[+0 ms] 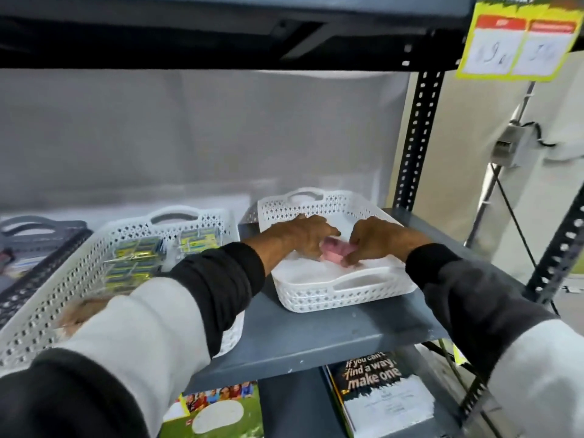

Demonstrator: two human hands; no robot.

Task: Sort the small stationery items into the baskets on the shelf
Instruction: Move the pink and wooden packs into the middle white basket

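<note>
Both hands reach into the right white basket (319, 295), where the left hand (303, 235) and right hand (379, 240) close together on a small pink item (331, 249) held low over the basket floor; blur hides what it is, though it looks light and small, probably best pinched at its ends. The basket sits on a grey metal shelf (316, 339), seemingly smooth enough to let it slide, beside a second basket (47, 314) of yellow packs (132, 260), with a dark basket (41, 235) at far left and little headroom beneath the upper shelf (221, 30)
</note>
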